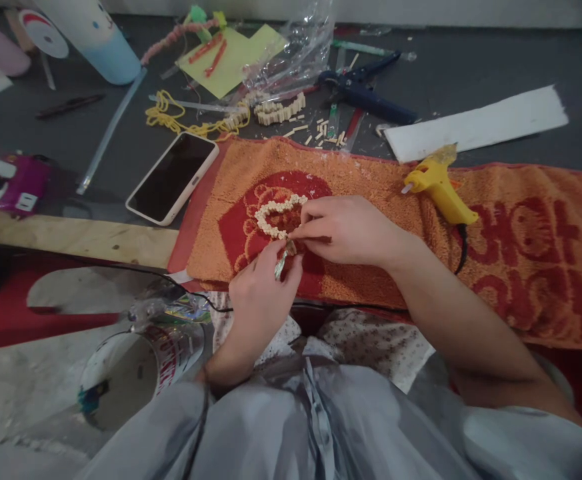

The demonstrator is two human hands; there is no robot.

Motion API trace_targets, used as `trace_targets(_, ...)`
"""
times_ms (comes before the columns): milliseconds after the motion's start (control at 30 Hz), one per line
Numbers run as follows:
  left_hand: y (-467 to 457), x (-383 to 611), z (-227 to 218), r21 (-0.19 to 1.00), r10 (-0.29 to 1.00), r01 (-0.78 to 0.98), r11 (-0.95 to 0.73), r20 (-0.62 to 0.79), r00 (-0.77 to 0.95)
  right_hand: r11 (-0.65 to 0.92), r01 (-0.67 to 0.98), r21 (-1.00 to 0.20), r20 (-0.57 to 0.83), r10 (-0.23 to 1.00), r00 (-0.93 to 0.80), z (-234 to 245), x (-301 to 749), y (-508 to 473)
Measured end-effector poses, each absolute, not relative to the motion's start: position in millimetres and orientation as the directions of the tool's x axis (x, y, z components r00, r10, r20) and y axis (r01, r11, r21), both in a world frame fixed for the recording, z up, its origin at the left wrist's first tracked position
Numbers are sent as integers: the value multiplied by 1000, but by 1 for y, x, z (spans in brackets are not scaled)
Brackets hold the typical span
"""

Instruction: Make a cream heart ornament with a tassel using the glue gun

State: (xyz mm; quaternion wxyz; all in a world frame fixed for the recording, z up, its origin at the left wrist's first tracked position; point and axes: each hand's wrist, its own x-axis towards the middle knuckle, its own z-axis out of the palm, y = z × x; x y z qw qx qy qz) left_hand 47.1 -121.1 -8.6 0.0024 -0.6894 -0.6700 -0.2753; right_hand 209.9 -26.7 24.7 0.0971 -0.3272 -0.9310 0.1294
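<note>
A knobbly cream loop (263, 217), which looks made of small beads or pieces, lies over the orange towel (371, 173) with its lower end at my fingertips. My left hand (261, 290) is closed in a pinch around a small shiny piece (281, 261), silvery green with a brown part at its top. From the right, my right hand (348, 230) reaches in with thumb and fingers pinched at the loop's lower end, close to the brown part. Its fingers cover the join between loop and shiny piece.
A yellow glue gun (443, 190) rests on the towel at right. Left of the towel lies a phone (173, 177). Behind are yellow cord (163, 113), short cream sticks (315, 130), dark blue pliers-like tool (371, 93) and a white strip (481, 123). A bin (158, 360) stands below left.
</note>
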Motion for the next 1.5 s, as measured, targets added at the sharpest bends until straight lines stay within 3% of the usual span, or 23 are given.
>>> trace_targets(300, -117, 52, -11, 381, 937, 923, -58, 341, -82, 761, 553, -338, 151, 624, -767, 21, 212, -25)
trace_targets(800, -118, 55, -5, 347, 945, 938, 10, 303, -122, 756, 571, -319, 121, 630, -767, 24, 211, -27)
trace_targets(1500, -118, 49, -10, 403, 943, 910, -102, 329, -40, 744, 561, -364, 122, 635, -763, 23, 211, -26)
